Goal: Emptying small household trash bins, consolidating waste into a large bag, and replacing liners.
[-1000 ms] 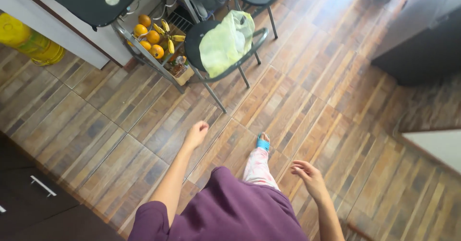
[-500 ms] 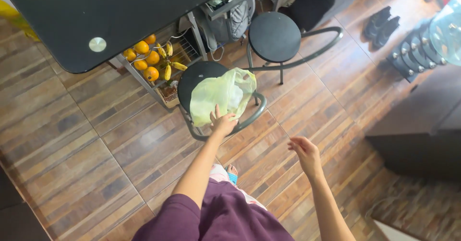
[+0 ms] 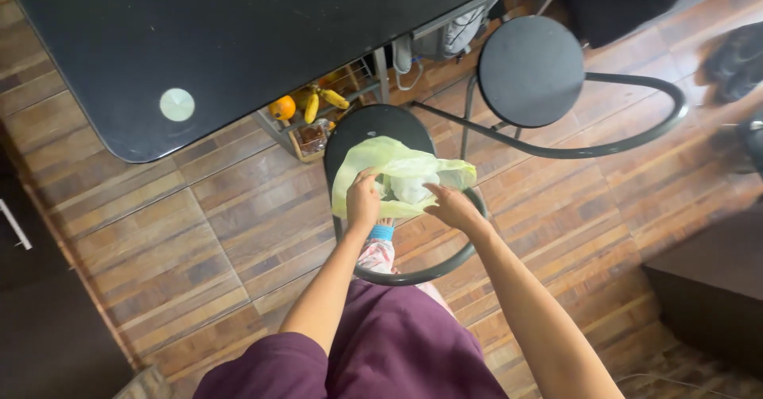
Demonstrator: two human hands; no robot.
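Hands at a pale green plastic bag [image 3: 397,168] lying on a round black chair [image 3: 373,125].

The left hand [image 3: 362,200] grasps the bag's near left edge; the right hand [image 3: 450,204] rests on its near right side, fingers bent, though whether it grips I cannot tell. Something white shows inside the bag. Beyond, under the black glass table [image 3: 238,41], a wire rack [image 3: 296,133] holds an orange [image 3: 281,108] and bananas [image 3: 322,99]. A second chair [image 3: 531,70] stands far right.
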